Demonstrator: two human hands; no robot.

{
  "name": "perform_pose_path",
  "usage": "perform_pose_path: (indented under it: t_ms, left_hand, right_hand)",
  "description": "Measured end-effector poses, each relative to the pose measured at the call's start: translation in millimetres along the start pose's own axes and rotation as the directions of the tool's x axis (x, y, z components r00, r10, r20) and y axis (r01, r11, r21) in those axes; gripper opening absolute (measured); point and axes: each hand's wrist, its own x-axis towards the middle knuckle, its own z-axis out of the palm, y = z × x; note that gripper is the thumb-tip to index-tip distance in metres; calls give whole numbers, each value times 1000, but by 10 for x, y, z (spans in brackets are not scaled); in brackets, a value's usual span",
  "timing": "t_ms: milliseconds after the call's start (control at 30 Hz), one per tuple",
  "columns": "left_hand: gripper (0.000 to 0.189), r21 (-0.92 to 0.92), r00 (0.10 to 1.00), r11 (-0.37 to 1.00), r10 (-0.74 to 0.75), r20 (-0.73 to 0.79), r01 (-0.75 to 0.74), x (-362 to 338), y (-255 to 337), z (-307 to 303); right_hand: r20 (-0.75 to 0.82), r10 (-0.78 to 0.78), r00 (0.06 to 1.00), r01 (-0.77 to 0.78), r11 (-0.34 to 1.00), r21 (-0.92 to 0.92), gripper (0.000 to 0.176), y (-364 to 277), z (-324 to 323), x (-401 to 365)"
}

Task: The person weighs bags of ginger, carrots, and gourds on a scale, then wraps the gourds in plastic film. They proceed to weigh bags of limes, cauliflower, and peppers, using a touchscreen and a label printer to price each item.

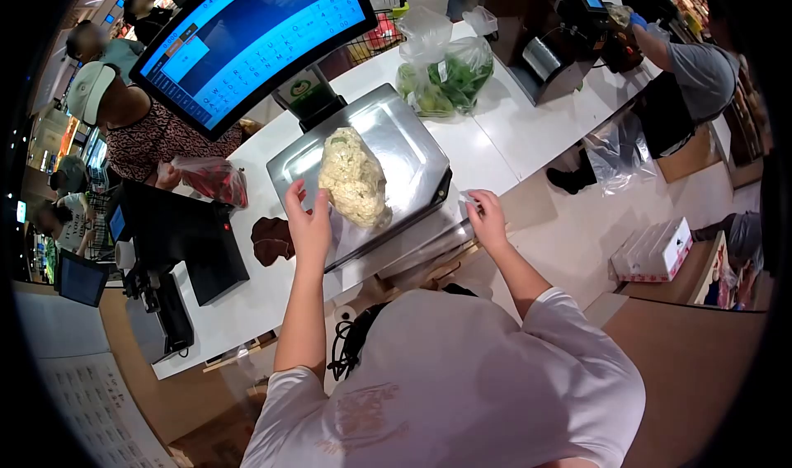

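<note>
The fisheye lens darkens the edges of the view, and your own shirt and shoulders fill the lower part, hiding the near edge of the worktop [503, 138]. The lettering on the blue screen [247, 39] above the scale is too small to read.

Your left hand [309, 221] is raised at the near left corner of the steel scale tray [408, 142]. Its fingers are half-curled and spread, just beside the bagged cauliflower [353, 178]. It seems to touch the loose clear plastic there, but you cannot tell whether it grips it.

Your right hand [487, 216] sits off the tray's near right corner, its fingers closed in a pinch on a small pale slip [469, 197]. What the slip is cannot be made out.

The bagged cauliflower lies flat on the middle of the tray. Its long axis runs from you towards the screen, and the near end leans slightly to your right.

Farther along the worktop stands a knotted bag of greens [450, 72]. On your left, another person's hand holds a red bag [216, 179] across the worktop.
</note>
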Motion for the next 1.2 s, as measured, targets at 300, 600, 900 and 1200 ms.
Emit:
perform_pose_path:
  t_ms: [300,600,900,1200]
  left_hand:
    - [71,121,999,991,52,-3,-52,44,43,201]
    - [95,161,996,987,-24,84,10,112,236,317]
    - [87,192,999,981,-27,35,20,110,252,444]
    - [91,188,999,982,12,48,-20,50,266,504]
  right_hand:
    - [16,-77,997,77,997,13,20,-36,348,183]
    - [65,-213,975,217,974,-60,9,68,434,297]
    - [-145,102,984,-91,993,81,8,320,555,94]
    - [141,222,965,-234,482,845,17,-1463,448,893]
